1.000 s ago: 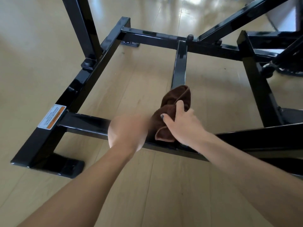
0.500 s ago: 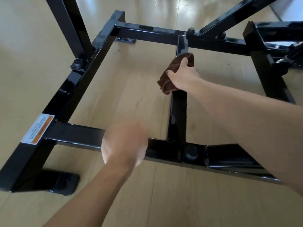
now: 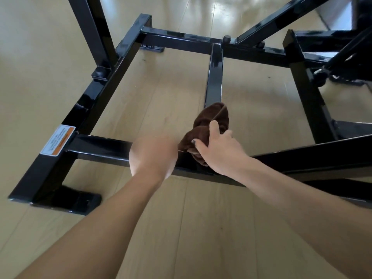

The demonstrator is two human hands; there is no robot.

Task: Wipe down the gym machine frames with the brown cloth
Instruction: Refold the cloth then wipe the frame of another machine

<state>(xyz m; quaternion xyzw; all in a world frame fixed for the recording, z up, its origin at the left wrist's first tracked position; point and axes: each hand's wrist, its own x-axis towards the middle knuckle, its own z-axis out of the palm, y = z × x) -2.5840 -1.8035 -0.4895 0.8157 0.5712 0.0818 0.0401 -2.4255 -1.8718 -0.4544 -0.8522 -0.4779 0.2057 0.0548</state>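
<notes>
Brown cloth (image 3: 209, 127): one, gripped by right hand (image 3: 218, 152) | left hand (image 3: 153, 156): blurred, grip unclear | black frame (image 3: 96, 148): one

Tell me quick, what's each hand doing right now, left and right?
Left hand: blurred, over the near frame bar; cannot tell whether it is open or closed.
Right hand: closed on the brown cloth, at the center bar.

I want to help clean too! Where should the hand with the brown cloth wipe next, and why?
Probably slide the brown cloth sideways along the near crossbar. The right hand holds it where the middle bar joins that crossbar.
</notes>
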